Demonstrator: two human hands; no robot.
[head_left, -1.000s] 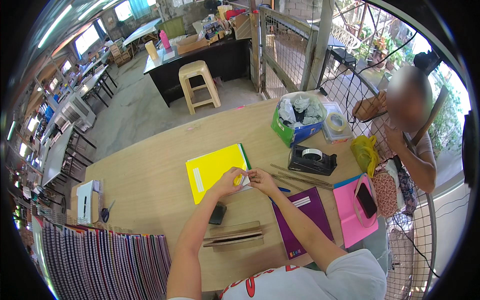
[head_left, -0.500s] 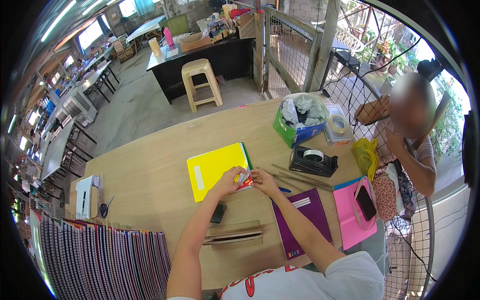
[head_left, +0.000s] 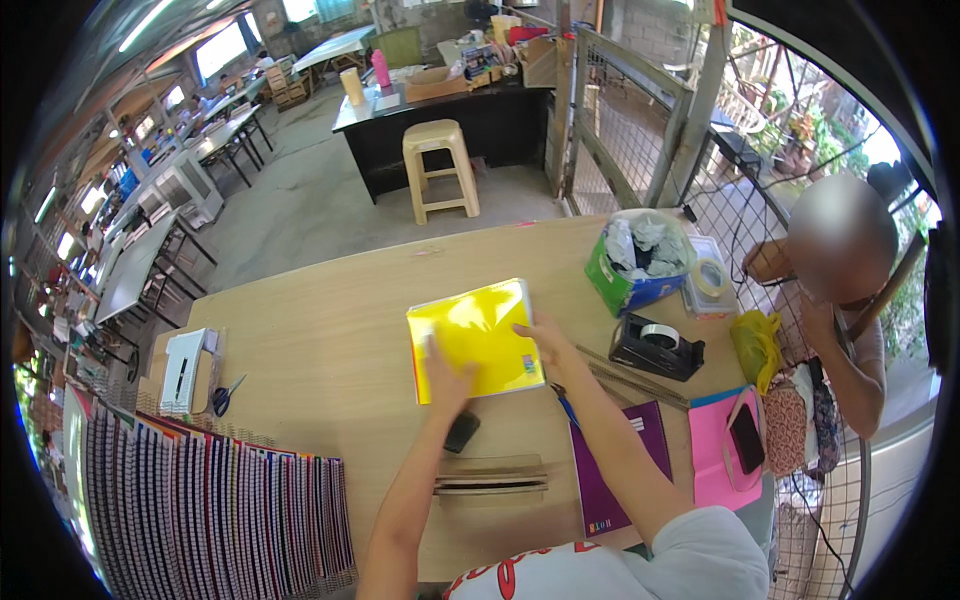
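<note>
A glossy yellow-covered notebook (head_left: pixel 485 325) lies on the table in front of me, with a small printed patch near its lower right corner. My left hand (head_left: pixel 448 378) is over its lower left part, the fingers blurred by motion. At the right edge my right hand (head_left: pixel 545 342) grips the notebook, fingertips on the cover. Close to my right forearm are pliers with blue handles (head_left: pixel 566 405), partly hidden, and loose metal wire coils (head_left: pixel 630 378). A purple spiral notebook (head_left: pixel 610 485) lies partly under that forearm.
Spiral notebooks (head_left: pixel 215 500) stand in a long row at left, near scissors (head_left: pixel 228 395). A wooden jig (head_left: pixel 490 482) and dark block (head_left: pixel 462 432) sit nearer me. At right are a tape dispenser (head_left: pixel 655 347), scrap-filled box (head_left: pixel 640 265), pink folder (head_left: pixel 715 450) and another person (head_left: pixel 850 340) behind mesh.
The yellow notebook has been turned over: the white label lines no longer show and the printed patch does. My hands have moved apart to its two sides. The head view has shifted.
</note>
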